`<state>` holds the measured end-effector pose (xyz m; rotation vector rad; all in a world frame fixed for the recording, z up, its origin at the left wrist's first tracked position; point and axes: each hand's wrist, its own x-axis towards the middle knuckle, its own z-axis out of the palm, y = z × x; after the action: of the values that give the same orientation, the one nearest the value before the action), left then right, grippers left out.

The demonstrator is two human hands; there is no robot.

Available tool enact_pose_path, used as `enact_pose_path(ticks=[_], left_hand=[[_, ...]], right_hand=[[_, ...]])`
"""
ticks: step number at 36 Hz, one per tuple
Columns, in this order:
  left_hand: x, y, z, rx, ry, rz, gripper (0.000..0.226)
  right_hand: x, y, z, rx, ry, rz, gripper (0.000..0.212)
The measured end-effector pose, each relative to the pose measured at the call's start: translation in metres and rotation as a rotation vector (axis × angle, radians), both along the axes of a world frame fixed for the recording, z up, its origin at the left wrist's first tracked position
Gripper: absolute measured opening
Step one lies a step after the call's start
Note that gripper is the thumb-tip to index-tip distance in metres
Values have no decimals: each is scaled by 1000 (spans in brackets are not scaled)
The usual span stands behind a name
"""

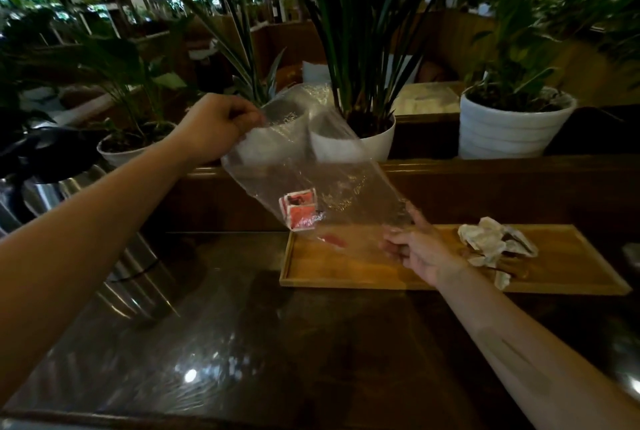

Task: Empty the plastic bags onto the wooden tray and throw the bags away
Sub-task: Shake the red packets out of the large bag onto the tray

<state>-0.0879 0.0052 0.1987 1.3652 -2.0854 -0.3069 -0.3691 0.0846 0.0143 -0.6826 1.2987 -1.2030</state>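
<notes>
A clear plastic bag point(322, 159) hangs tilted above the left end of the wooden tray point(346, 277). My left hand point(218, 128) grips the bag's upper edge, raised high. My right hand point(420, 249) pinches the bag's lower corner just above the tray. Small red and white packets point(299, 209) sit inside the bag near its low side. A blurred red packet point(332, 239) shows just above the tray surface. Crumpled white wrappers point(491, 242) lie on the right half of the tray.
The tray rests on a dark glossy table point(242, 343) against a wooden ledge point(485, 166). White plant pots point(512, 128) and tall green plants stand behind the ledge. A metal chair point(69, 194) is at the left.
</notes>
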Motion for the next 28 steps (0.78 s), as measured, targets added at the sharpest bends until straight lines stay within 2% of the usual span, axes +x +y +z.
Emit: enact_pose_path(ticks=[5, 14, 28], left_hand=[[-16, -1, 15, -35, 65, -15, 19], [-55, -5, 37, -109, -18, -51, 23], [-69, -7, 53, -259, -131, -56, 27]], right_hand=[[6, 1, -1, -9, -103, -18, 80], [12, 4, -8, -16, -274, -62, 78], [16, 2, -4, -81, -380, -35, 81]])
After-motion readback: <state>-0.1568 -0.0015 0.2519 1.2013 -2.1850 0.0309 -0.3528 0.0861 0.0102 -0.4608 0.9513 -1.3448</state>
